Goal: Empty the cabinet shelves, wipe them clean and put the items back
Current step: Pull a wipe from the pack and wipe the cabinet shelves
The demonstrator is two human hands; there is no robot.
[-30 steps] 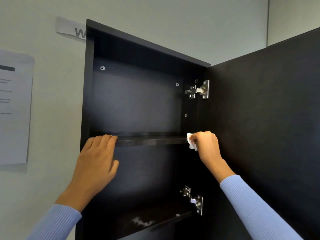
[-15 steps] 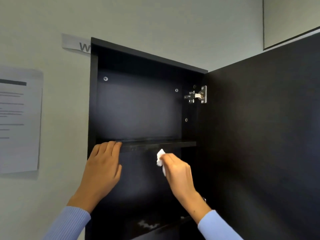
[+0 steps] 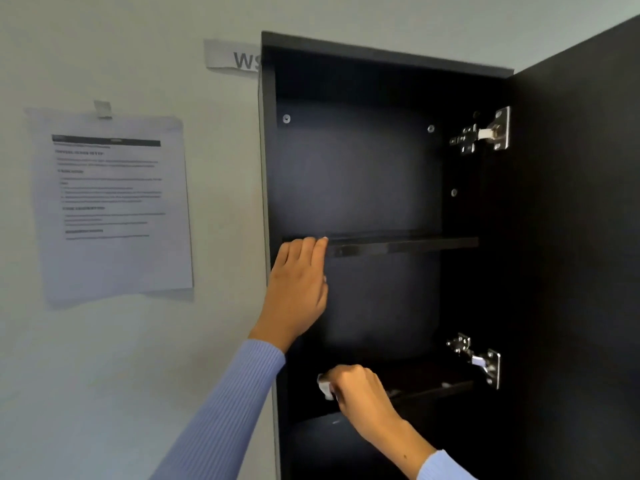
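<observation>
A tall black wall cabinet [image 3: 356, 168] stands with its door [image 3: 575, 237] swung out to the right. No items are visible on its shelves. My left hand [image 3: 299, 289] rests with its fingertips on the front edge of the upper shelf [image 3: 408, 244], near the left wall. My right hand [image 3: 360, 389] is lower, at the left end of the lower shelf [image 3: 440, 389], closed on a small crumpled white wipe [image 3: 325, 388]. Part of the lower shelf is hidden behind that hand.
Two metal hinges [image 3: 485, 133] [image 3: 479, 358] sit on the cabinet's right side. A printed sheet [image 3: 110, 206] is taped to the pale wall at left, and a paper label [image 3: 232, 57] sticks out behind the cabinet's top corner.
My right hand with the wipe has come down from the right end of the upper shelf to the left end of the lower shelf. The left hand stays on the upper shelf edge.
</observation>
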